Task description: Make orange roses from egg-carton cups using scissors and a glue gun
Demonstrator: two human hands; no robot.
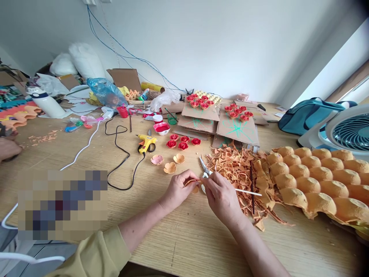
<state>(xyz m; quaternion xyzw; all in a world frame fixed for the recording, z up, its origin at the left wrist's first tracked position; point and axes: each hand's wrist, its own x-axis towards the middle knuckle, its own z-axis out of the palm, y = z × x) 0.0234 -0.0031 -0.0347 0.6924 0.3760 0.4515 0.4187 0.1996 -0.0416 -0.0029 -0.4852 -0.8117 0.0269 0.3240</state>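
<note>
My left hand (180, 189) is closed on a small orange egg-carton flower cup (188, 181), mostly covered by its fingers. Fingertips of my right hand (220, 192) meet it there, pinched at the cup's edge. A thin white stick (248, 192) sticks out past the right hand; whether that hand grips it is hidden. Just behind the right hand lie scissors (205, 166), blades pointing away, with handles partly covered. Orange cut cups (170, 167) and a pinkish one (157, 159) rest beyond the left hand, near several red paper roses (183, 146).
Orange scraps (235, 165) are heaped beside a large egg tray (313, 181) on the right. A yellow glue gun (146, 142) with a black cord stands near a bowl of red paint (162, 128). Cardboard sheets (238, 129) carry more roses. Another person's hand (8, 148) is at far left.
</note>
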